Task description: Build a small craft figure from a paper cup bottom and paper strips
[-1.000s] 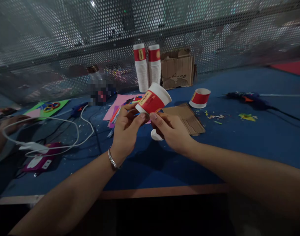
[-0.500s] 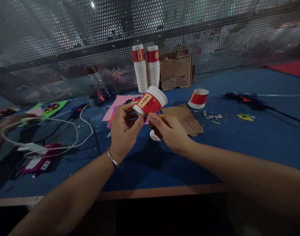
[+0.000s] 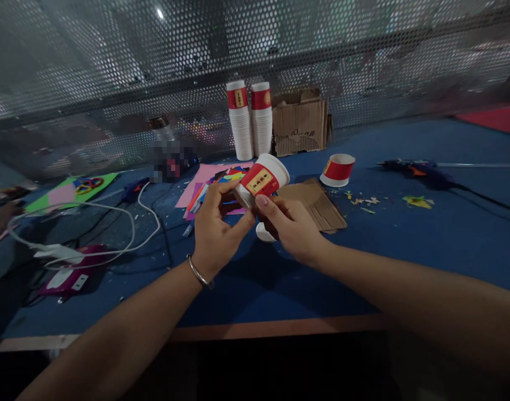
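Observation:
Between my hands a red and white paper cup (image 3: 261, 178) is held tilted above the table, its wide rim toward the upper right. My left hand (image 3: 221, 223) grips the cup near its narrow base, with thumb below and fingers behind. My right hand (image 3: 290, 223) pinches the cup's lower side, thumb on the red band and the other fingers partly hidden. Below the cup lies a small white disc (image 3: 265, 233), partly covered by my right hand. A flat piece of brown cardboard (image 3: 317, 203) is just behind my right hand.
Two stacks of paper cups (image 3: 241, 125) and a cardboard box (image 3: 300, 128) stand at the back. A short cut cup (image 3: 337, 170) and a glue gun (image 3: 417, 170) are rightward. Coloured paper (image 3: 192, 192), a purple power strip (image 3: 73, 275) and a white cable (image 3: 133, 223) lie left.
The cup has turned about its axis between my fingers, so its yellow label now faces me more fully. At the far left, another person's hand has drawn back toward the edge.

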Action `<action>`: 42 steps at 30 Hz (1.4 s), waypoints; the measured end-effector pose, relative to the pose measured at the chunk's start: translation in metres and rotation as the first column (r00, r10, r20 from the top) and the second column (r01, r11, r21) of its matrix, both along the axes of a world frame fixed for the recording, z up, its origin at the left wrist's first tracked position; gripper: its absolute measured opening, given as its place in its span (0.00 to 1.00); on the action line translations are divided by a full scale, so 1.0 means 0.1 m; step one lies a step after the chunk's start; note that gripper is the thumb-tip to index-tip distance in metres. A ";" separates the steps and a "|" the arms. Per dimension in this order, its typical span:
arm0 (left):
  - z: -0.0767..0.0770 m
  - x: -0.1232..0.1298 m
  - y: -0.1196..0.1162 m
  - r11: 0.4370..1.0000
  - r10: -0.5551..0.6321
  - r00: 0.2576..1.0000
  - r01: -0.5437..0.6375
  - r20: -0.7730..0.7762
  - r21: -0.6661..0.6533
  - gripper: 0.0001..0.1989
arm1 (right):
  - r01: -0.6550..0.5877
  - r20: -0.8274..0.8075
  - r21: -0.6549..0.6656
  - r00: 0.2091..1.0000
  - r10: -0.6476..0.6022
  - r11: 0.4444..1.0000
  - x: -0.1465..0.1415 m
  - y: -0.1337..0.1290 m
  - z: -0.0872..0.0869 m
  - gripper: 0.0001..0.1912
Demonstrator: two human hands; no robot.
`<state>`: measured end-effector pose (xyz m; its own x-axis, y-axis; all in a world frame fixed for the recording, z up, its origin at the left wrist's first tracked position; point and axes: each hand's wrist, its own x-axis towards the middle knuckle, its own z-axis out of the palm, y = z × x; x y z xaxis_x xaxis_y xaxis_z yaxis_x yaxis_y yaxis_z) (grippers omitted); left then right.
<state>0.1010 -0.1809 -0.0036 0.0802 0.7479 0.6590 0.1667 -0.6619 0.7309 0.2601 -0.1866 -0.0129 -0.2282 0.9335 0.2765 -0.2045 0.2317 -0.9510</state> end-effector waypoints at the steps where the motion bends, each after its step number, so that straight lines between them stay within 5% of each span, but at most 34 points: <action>1: 0.00 0.01 -0.01 1.000 -0.003 1.000 0.003 0.005 -0.013 0.23 | 0.007 0.000 0.003 1.000 -0.007 1.000 0.00 0.00 0.00 0.29; 21: 0.03 0.08 0.01 0.919 -0.096 0.912 0.235 0.399 -0.315 0.19 | 0.050 0.084 0.079 0.995 -0.057 0.996 0.01 0.00 0.05 0.30; 42: -0.03 0.00 0.01 1.000 0.003 1.000 -0.003 -0.008 0.029 0.23 | 0.081 0.071 0.072 0.994 -0.087 0.994 0.03 -0.01 0.00 0.31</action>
